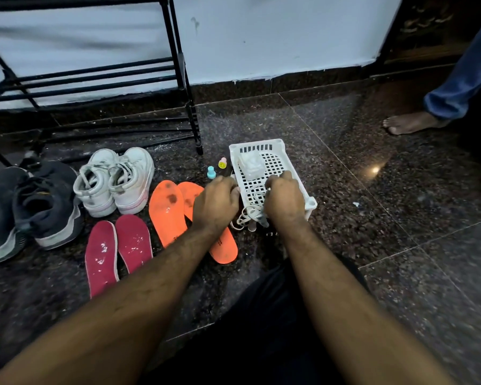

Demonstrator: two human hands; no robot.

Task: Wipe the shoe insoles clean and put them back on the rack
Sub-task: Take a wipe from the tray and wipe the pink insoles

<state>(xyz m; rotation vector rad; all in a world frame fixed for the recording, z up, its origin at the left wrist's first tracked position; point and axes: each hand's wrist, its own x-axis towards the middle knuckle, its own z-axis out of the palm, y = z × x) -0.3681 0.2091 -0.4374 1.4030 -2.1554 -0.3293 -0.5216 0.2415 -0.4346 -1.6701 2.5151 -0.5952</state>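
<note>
On speckled granite: perforated plastic basket point(272, 159), foam insoles point(165, 212).

Floor point(372, 195): polished speckled stone, glossy. Rack point(95, 76): black metal tubing, matt. Basket point(278, 162): white perforated plastic, smooth. Orange insoles point(165, 215): matt foam, stained. Red insoles point(102, 257): matt, flecked white. White shoes point(114, 179): scuffed, smooth. Dark shoes point(39, 207): cloth.

Orange insoles point(167, 212) and red insoles point(117, 251), stained, flat on floor
</note>
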